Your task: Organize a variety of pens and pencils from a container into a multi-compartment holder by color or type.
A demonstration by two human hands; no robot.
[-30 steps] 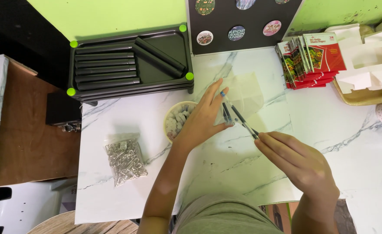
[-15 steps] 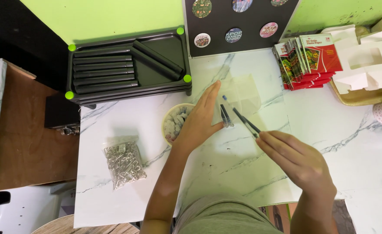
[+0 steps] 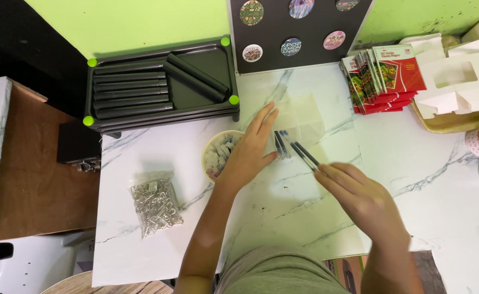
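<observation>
The dark slim pens (image 3: 294,148) lie on the white marble table (image 3: 141,158), half inside a clear plastic sleeve (image 3: 303,115). The right hand (image 3: 359,198) pinches their lower ends; the left hand (image 3: 250,152), spread flat, presses the sleeve. The step looks like sliding the pens in, which needs a straight push. A small bowl of white pieces (image 3: 220,155) sits just beside the left hand; a bag of metal clips (image 3: 155,202) is well apart.

The surface (image 3: 413,163) looks like smooth white marble with grey veins, lightly glossy. A clear, shiny plastic sleeve (image 3: 303,117) lies on it beside dark pens (image 3: 294,148). The bag of clips (image 3: 155,202) is transparent film over bright metal. The black tray (image 3: 160,87) is matt plastic.
</observation>
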